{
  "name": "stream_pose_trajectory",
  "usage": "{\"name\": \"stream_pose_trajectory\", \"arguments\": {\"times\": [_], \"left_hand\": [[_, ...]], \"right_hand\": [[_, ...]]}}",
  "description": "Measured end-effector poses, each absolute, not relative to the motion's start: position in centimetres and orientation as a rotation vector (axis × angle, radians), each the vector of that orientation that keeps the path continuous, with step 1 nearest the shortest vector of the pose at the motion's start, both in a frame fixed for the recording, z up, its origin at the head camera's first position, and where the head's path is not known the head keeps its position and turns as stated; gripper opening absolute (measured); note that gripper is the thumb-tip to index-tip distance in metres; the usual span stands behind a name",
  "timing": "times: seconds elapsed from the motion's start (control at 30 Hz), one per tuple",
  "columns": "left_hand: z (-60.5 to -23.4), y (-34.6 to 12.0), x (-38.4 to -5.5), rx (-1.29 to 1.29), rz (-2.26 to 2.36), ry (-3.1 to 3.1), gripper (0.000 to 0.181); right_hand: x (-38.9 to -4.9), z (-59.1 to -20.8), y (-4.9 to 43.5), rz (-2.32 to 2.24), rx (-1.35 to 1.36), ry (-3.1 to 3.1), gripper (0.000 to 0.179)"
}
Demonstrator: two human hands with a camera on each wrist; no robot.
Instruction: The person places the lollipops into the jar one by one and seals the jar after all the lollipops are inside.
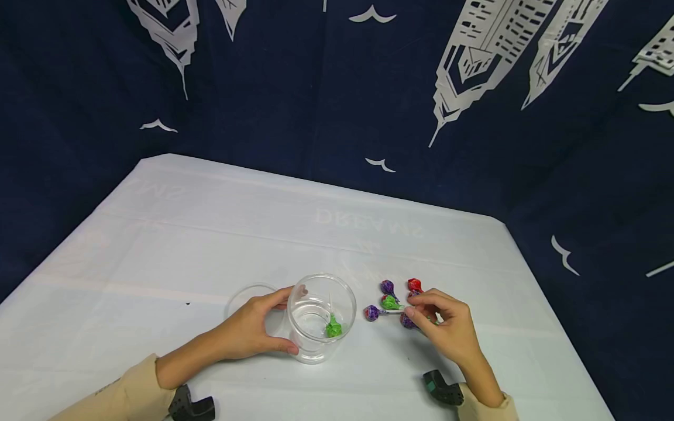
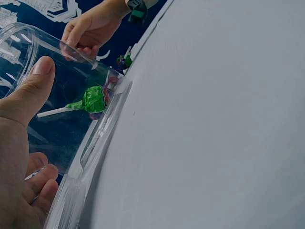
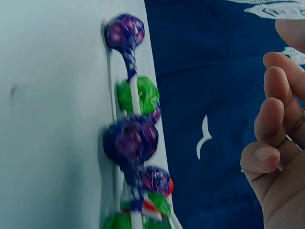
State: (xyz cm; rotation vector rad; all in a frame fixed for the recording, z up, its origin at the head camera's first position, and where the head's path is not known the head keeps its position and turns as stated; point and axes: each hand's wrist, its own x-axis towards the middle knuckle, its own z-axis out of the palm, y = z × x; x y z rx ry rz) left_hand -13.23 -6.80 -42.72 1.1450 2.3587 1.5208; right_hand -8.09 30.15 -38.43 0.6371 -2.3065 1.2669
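Observation:
My left hand (image 1: pixel 247 328) grips the side of a clear plastic jar (image 1: pixel 316 351), thumb and fingers spread round its wall. Inside the jar one green-wrapped lollipop (image 1: pixel 333 327) stands head down with its white stick up; the left wrist view shows the same green lollipop (image 2: pixel 93 100) through the wall. Over a group of lollipops to the right hovers my right hand (image 1: pixel 447 327), fingers loosely bent. In the right wrist view nothing shows between those fingers (image 3: pixel 270 119). Beneath it are a purple lollipop (image 1: pixel 371 313), a green lollipop (image 1: pixel 389 302) and a red lollipop (image 1: pixel 414 285).
A round clear lid (image 1: pixel 239 294) lies behind my left hand, partly covered by it. Another purple lollipop (image 1: pixel 387 287) lies at the back of the group. The white table (image 1: pixel 158 245) ends at a dark blue cloth (image 1: pixel 295 105) with white printed shapes.

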Motion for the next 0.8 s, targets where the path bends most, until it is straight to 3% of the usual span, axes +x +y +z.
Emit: {"name": "stream_pose_trajectory", "arguments": {"times": [0.8], "left_hand": [[-43.1,-6.9,-13.5,1.141,1.522,2.346,0.093]], "right_hand": [[-6.7,-38.4,33.6,0.79,0.473,-2.685,0.023]]}}
